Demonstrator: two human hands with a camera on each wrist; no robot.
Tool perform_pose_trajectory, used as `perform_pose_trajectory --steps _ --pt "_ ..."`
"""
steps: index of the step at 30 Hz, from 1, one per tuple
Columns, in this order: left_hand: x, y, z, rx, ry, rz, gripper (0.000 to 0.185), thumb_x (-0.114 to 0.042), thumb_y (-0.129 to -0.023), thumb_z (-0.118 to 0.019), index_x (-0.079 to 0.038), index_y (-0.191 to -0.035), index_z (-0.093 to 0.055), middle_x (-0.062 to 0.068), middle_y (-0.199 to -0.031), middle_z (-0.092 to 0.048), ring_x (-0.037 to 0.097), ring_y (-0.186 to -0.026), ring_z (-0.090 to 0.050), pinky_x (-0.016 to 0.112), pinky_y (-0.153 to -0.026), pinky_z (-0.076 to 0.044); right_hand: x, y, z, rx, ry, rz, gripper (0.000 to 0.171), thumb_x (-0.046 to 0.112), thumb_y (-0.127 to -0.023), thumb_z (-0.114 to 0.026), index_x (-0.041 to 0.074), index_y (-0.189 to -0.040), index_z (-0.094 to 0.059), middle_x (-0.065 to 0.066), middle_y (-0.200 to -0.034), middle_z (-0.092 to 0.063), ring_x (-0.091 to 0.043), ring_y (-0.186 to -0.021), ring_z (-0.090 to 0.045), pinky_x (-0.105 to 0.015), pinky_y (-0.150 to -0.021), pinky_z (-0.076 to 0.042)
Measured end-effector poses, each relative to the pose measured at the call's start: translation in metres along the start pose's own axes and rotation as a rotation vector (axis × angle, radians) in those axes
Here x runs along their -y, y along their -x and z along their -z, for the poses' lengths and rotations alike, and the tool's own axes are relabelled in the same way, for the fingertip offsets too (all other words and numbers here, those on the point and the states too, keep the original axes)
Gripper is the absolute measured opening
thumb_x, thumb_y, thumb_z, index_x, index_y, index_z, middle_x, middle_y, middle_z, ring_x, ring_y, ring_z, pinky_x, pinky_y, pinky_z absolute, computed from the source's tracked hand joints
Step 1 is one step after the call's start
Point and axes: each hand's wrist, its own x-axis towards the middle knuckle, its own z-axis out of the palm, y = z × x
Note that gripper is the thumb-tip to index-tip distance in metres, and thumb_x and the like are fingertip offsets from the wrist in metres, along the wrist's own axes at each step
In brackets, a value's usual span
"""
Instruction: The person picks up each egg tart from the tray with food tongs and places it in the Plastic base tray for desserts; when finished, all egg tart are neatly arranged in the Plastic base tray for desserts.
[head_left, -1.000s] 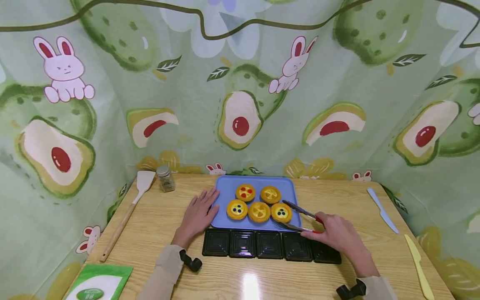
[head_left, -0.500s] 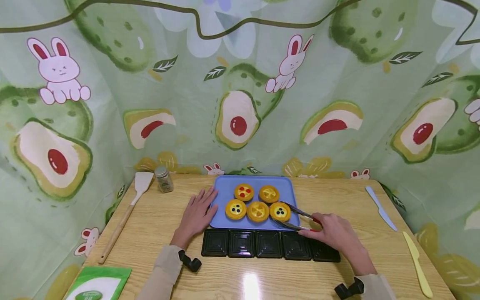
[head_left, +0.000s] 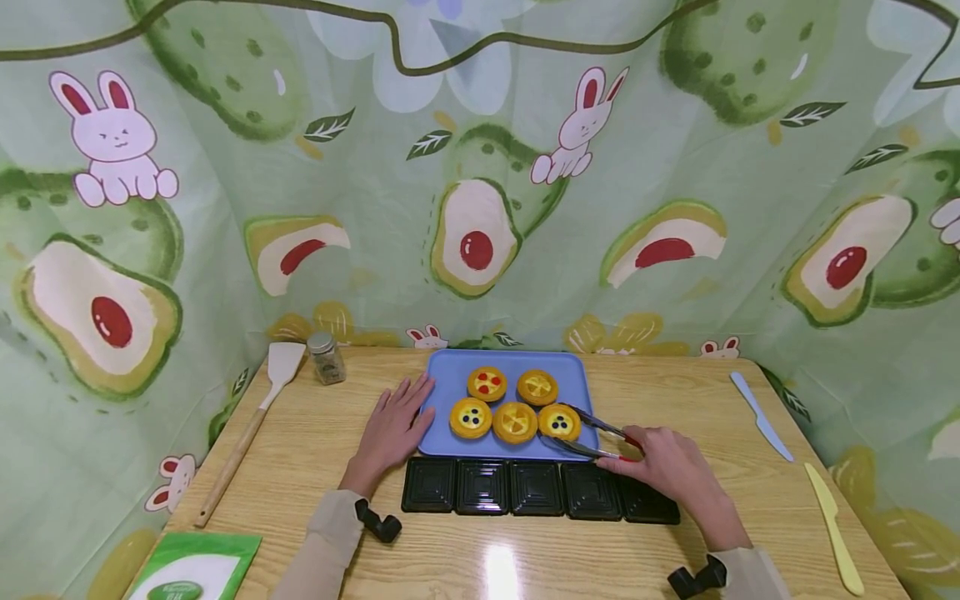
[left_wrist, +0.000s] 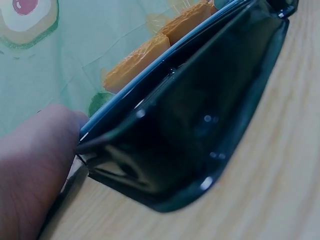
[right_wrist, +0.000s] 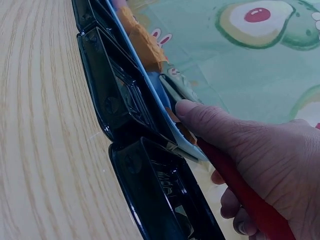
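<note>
My right hand (head_left: 663,462) grips red-handled tongs (head_left: 600,454); in the right wrist view the thumb lies along the red handle (right_wrist: 245,192). The arms of the tongs reach over the right edge of a blue tray (head_left: 442,371), their tips on either side of an egg tart with blueberries (head_left: 559,422). Several more tarts lie on the tray, one a tart with red berries (head_left: 487,384), another a plain-topped tart (head_left: 515,423). My left hand (head_left: 392,425) rests with straight fingers at the tray's left edge. In the left wrist view that hand (left_wrist: 37,160) shows beside the tray's rim.
Several black square containers (head_left: 483,486) stand in a row before the tray. A spatula (head_left: 258,408) and a glass shaker (head_left: 327,358) are at left, with a green-and-white packet (head_left: 202,558) nearer. At right lie a blue knife (head_left: 761,417) and a yellow knife (head_left: 834,525).
The view has shifted slightly. The tongs stay around the blueberry tart at the tray's right side, and the left hand stays at the tray's left edge.
</note>
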Motion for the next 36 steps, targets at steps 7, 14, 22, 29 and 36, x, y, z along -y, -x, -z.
perform_pose_trajectory --steps 7,14,22,29,36 --pt "0.0 0.0 0.0 0.0 0.006 0.002 0.061 -0.049 -0.111 -0.04 -0.027 -0.166 -0.03 -0.009 -0.172 -0.025 0.027 -0.16 -0.02 0.058 -0.128 -0.013 0.0 0.0 0.0 -0.002 0.007 0.001 0.058 0.072 -0.084 -0.073 0.02 -0.072 -0.05 0.011 -0.059 -0.027 -0.008 -0.048 -0.03 -0.026 -0.047 -0.021" --pt "0.0 0.0 0.001 0.001 0.007 0.003 0.061 -0.049 -0.111 -0.041 -0.027 -0.166 -0.03 -0.009 -0.172 -0.024 0.027 -0.16 -0.019 0.058 -0.128 -0.013 -0.001 0.0 -0.002 -0.026 0.016 0.031 0.056 0.069 -0.085 -0.074 0.021 -0.071 -0.049 0.012 -0.058 -0.026 -0.007 -0.047 -0.029 -0.025 -0.047 -0.021" --pt "0.0 0.0 0.0 -0.005 0.017 -0.001 0.061 -0.048 -0.111 -0.041 -0.027 -0.166 -0.031 -0.008 -0.171 -0.025 0.028 -0.16 -0.02 0.059 -0.127 -0.013 -0.004 0.0 -0.002 -0.057 0.032 0.055 0.055 0.067 -0.085 -0.075 0.021 -0.071 -0.049 0.012 -0.057 -0.025 -0.006 -0.046 -0.027 -0.024 -0.047 -0.02" --pt "-0.002 0.001 0.0 -0.007 0.026 -0.002 0.06 -0.047 -0.111 -0.042 -0.025 -0.166 -0.032 -0.006 -0.171 -0.027 0.029 -0.16 -0.02 0.059 -0.127 -0.013 -0.004 0.001 0.004 -0.062 0.029 0.068 0.054 0.065 -0.085 -0.077 0.021 -0.071 -0.05 0.013 -0.058 -0.024 -0.005 -0.047 -0.026 -0.024 -0.047 -0.019" --pt "-0.001 0.001 0.0 -0.013 0.026 -0.004 0.06 -0.048 -0.11 -0.043 -0.026 -0.166 -0.032 -0.006 -0.171 -0.027 0.03 -0.16 -0.02 0.06 -0.127 -0.012 -0.001 0.001 0.012 -0.06 0.018 0.061 0.052 0.065 -0.085 -0.076 0.021 -0.073 -0.051 0.012 -0.058 -0.026 -0.005 -0.047 -0.027 -0.024 -0.047 -0.02"
